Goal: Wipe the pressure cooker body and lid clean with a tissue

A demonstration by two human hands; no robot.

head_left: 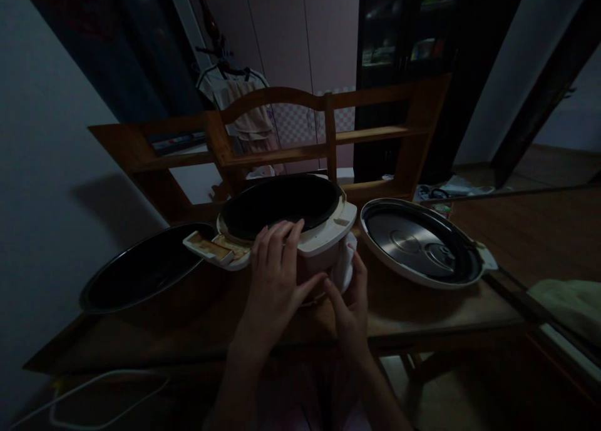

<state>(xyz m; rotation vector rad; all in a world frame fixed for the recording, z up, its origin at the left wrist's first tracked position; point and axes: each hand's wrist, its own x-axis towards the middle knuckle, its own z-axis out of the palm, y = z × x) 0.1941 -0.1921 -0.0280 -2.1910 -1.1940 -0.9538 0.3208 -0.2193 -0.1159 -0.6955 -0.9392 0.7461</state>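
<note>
A white rice cooker body (323, 234) with a dark, hollow interior stands tilted on the wooden desk in front of me. My left hand (277, 262) grips its near rim, fingers hooked over the edge and thumb on the outer side. In my right hand (347, 306) is a white cloth (346, 265), pressed to the cooker's outer wall on the right. Brownish stains show around the hinge part at the cooker's left. The dark inner pot (145, 274) rests to the left. On the right lies the round lid (417, 243), its metal inner side facing up.
The wooden desk (441, 312) has an open shelf frame (277, 156) along its back. A white cable (113, 375) loops at the lower left. A wall borders the left side, and clothes (248, 106) hang behind the desk. Pale green fabric (568, 306) lies at the right.
</note>
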